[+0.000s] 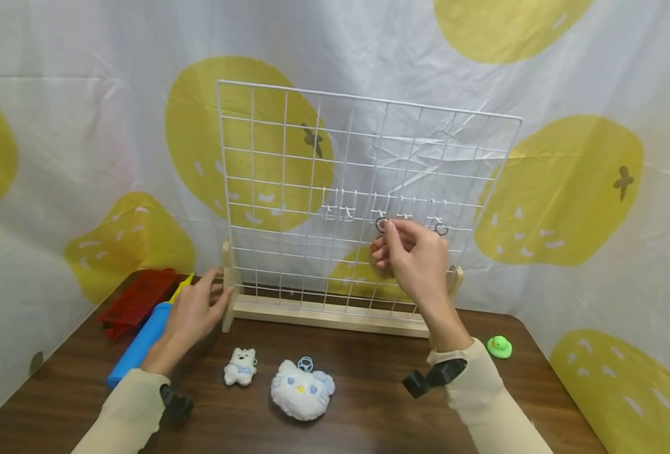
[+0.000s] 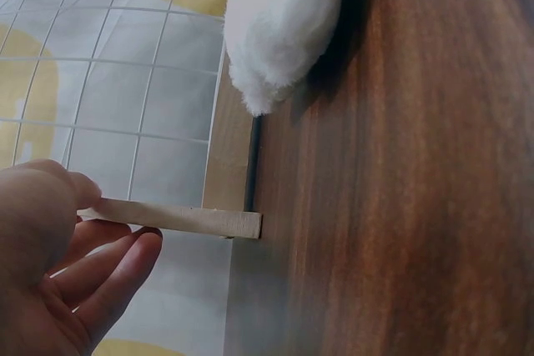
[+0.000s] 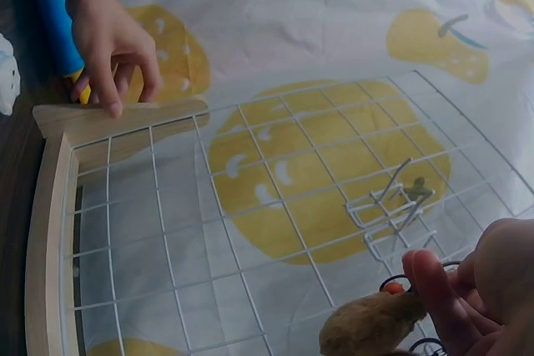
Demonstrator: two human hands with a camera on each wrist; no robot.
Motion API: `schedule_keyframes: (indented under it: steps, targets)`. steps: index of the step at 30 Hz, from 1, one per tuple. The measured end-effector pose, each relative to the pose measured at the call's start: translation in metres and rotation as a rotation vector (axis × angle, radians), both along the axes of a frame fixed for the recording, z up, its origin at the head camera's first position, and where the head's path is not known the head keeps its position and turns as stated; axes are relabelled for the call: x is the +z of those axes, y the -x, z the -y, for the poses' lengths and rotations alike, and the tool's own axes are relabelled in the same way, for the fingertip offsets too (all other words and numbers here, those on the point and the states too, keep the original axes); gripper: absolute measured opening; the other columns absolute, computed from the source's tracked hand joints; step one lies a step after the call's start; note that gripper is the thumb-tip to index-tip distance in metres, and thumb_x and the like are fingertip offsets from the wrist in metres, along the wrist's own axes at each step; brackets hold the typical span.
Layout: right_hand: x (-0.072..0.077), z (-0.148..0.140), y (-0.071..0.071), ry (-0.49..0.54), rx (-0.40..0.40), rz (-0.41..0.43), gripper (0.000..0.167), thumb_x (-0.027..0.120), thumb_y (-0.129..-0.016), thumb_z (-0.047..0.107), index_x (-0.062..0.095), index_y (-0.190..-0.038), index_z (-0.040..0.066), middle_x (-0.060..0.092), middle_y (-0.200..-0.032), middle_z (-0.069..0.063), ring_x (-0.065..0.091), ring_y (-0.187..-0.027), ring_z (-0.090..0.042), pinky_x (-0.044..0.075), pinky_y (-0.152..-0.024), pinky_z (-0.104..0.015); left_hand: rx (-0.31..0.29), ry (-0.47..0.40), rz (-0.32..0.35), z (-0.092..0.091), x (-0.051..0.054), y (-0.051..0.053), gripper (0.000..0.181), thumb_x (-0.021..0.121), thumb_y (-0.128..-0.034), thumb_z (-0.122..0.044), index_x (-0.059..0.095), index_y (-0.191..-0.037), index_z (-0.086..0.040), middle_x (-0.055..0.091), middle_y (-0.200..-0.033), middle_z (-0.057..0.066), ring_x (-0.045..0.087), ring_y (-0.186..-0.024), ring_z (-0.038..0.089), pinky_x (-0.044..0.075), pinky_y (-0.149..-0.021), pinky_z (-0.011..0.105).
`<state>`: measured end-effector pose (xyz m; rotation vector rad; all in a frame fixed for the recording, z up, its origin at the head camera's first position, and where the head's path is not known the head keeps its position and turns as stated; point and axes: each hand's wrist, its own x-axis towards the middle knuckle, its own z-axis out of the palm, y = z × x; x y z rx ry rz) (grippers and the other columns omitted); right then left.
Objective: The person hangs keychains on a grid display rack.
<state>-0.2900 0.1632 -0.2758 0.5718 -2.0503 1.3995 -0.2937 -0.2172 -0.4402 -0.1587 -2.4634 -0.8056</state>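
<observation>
A white wire grid [image 1: 289, 183] stands in a wooden base [image 1: 329, 318]. My left hand [image 1: 193, 312] grips the base's left side piece; in the left wrist view, the thumb and fingers of that hand [image 2: 67, 256] lie on either side of this wooden piece [image 2: 183, 218]. Beside the white hooks [image 1: 346, 213], my right hand [image 1: 417, 258] pinches a dark ring [image 1: 380, 225]. A brown fuzzy charm [image 3: 367, 323] with an orange spot is by its fingers in the right wrist view. Another dark ring [image 1: 440, 229] is at the rightmost hook.
A white bear plush [image 1: 241, 367] and a white cat-face plush [image 1: 301, 391] lie in front of the base. The green duck [image 1: 499, 347] is at the right. At the left are a blue tube [image 1: 139, 347] and a red translucent object [image 1: 136, 301].
</observation>
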Motion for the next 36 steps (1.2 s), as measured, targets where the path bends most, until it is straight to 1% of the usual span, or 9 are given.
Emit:
schedule_keyframes:
  steps: [3,9,15,17,20,24,27,31,36]
  targets:
    - [-0.002,0.001,0.001,-0.004,0.000,0.009,0.023,0.067,-0.108,0.017,0.080,-0.111,-0.002,0.080,-0.082,-0.021,0.072,-0.054,-0.006,0.062,-0.050,-0.030,-0.002,0.001,0.001,0.000,0.000,0.000,0.041,0.073,-0.1052,-0.020,0.059,-0.139,-0.001,0.078,-0.121,0.028,0.081,-0.104,0.042,0.064,-0.088,0.062]
    - [-0.004,0.000,0.001,0.025,0.024,0.016,0.024,0.066,-0.108,0.011,0.076,-0.123,-0.005,0.079,-0.083,-0.024,0.073,-0.056,-0.007,0.063,-0.052,-0.032,-0.002,-0.002,0.015,0.000,0.000,0.000,0.041,0.072,-0.1057,-0.021,0.058,-0.140,-0.001,0.078,-0.122,0.028,0.081,-0.105,0.043,0.064,-0.089,0.062]
    - [-0.004,-0.002,-0.004,0.026,0.025,-0.025,0.024,0.065,-0.108,0.010,0.074,-0.127,-0.001,0.079,-0.081,-0.022,0.073,-0.056,-0.010,0.063,-0.053,-0.032,-0.003,-0.003,0.004,0.000,-0.001,0.000,0.041,0.072,-0.1053,-0.020,0.059,-0.139,-0.001,0.078,-0.122,0.028,0.081,-0.105,0.042,0.063,-0.089,0.062]
    - [-0.005,-0.002,-0.007,0.044,0.025,-0.040,0.023,0.065,-0.108,0.011,0.072,-0.128,0.001,0.078,-0.080,-0.022,0.074,-0.056,-0.011,0.063,-0.052,-0.033,-0.003,-0.002,0.001,0.000,-0.001,0.000,0.040,0.073,-0.1052,-0.020,0.059,-0.139,-0.001,0.078,-0.122,0.028,0.081,-0.105,0.042,0.063,-0.089,0.062]
    - [-0.008,-0.002,-0.013,0.071,0.003,-0.070,0.023,0.066,-0.109,0.015,0.067,-0.126,0.001,0.076,-0.077,-0.020,0.072,-0.055,-0.012,0.063,-0.052,-0.033,-0.006,-0.004,0.002,0.000,-0.001,0.000,0.040,0.072,-0.1055,-0.020,0.059,-0.139,-0.001,0.077,-0.122,0.028,0.081,-0.105,0.043,0.064,-0.089,0.062]
    - [-0.015,-0.002,-0.023,0.072,-0.042,-0.119,0.022,0.067,-0.108,0.021,0.060,-0.117,0.002,0.075,-0.072,-0.015,0.070,-0.051,-0.012,0.060,-0.048,-0.030,-0.006,-0.006,0.011,-0.001,-0.001,0.000,0.041,0.072,-0.1059,-0.020,0.058,-0.140,-0.002,0.077,-0.123,0.028,0.081,-0.105,0.043,0.064,-0.089,0.062]
    - [-0.022,-0.001,-0.027,0.065,-0.023,-0.134,0.018,0.068,-0.107,0.017,0.060,-0.113,0.002,0.074,-0.070,-0.013,0.069,-0.049,-0.014,0.059,-0.046,-0.030,-0.001,-0.004,0.013,-0.001,-0.001,0.000,0.041,0.072,-0.1060,-0.021,0.058,-0.140,-0.002,0.077,-0.123,0.028,0.081,-0.105,0.043,0.064,-0.089,0.062]
    - [-0.033,0.001,-0.028,0.036,0.024,-0.130,0.011,0.069,-0.105,0.010,0.064,-0.110,0.002,0.074,-0.071,-0.012,0.070,-0.053,-0.015,0.057,-0.047,-0.026,0.003,0.000,0.013,0.000,0.000,0.000,0.042,0.072,-0.1059,-0.021,0.058,-0.140,-0.002,0.077,-0.122,0.028,0.081,-0.105,0.043,0.064,-0.089,0.062]
    - [-0.047,0.004,-0.028,-0.038,0.017,-0.106,0.007,0.072,-0.104,0.013,0.070,-0.109,0.008,0.075,-0.071,-0.005,0.070,-0.059,-0.013,0.052,-0.049,-0.021,0.006,0.003,0.013,0.001,0.000,-0.001,0.042,0.072,-0.1057,-0.021,0.058,-0.141,-0.002,0.077,-0.122,0.029,0.080,-0.105,0.043,0.064,-0.089,0.062]
